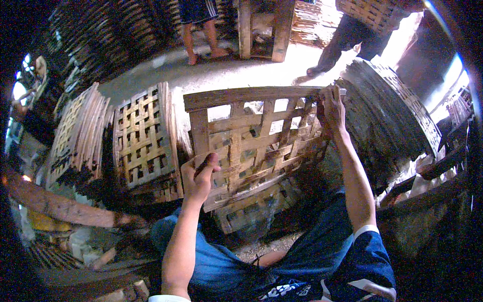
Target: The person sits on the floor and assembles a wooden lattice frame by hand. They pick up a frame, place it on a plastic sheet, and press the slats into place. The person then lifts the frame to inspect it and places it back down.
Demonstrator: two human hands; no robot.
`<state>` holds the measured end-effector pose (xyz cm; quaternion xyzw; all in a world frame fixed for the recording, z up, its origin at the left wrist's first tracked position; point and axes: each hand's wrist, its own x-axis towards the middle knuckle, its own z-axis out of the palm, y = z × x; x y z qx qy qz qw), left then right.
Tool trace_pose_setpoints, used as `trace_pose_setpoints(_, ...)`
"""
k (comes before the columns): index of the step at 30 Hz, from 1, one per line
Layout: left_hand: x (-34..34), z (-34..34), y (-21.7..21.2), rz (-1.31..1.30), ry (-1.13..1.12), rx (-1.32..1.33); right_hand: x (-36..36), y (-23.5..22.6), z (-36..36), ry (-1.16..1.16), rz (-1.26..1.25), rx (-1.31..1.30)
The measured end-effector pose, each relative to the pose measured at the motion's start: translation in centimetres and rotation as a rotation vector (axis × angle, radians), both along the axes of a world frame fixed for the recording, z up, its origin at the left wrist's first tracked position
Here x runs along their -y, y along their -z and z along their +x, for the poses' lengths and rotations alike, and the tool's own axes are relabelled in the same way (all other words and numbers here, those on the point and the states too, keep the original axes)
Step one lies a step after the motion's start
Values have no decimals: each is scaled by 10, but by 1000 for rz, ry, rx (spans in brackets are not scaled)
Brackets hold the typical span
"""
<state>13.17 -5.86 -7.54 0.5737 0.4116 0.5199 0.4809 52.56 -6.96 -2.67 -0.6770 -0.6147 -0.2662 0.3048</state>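
Observation:
An open-weave panel of flat bamboo strips [246, 146] stands tilted in front of me, over my knees. A thick wooden strip [256, 94] runs along its top edge. My left hand [197, 177] is closed on the panel's left side, thumb on the near face and the other fingers mostly hidden behind it. At the upper right corner, my right hand [333, 113] is wrapped around the end of the frame. Below the panel, its lower part is in shadow and hard to make out.
Woven panels stand stacked on edge to the left [141, 133] and far left [73, 138]. A dark stack of panels [387, 113] leans on the right. Another person's arm [65, 204] reaches in from the left. Someone's bare legs [201, 40] and a wooden frame [264, 30] stand beyond.

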Motion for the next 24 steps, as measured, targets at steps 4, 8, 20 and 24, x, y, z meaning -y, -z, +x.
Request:
trace_pose_setpoints(4, 2, -2, -5, -13, 17, 24, -4, -7, -8, 2, 25, -63)
trace_pose_setpoints(8, 3, 0, -11, -15, 38, 81, -5, -14, -22, 36, 28, -114)
trace_pose_setpoints(20, 10, 12, -25, 131, 69, -34, -31, 5, -21, 151, 126, -304)
trace_pose_setpoints(24, 6, 9, -27, 88, 45, -61, -31, 14, -5, 182, -42, -249)
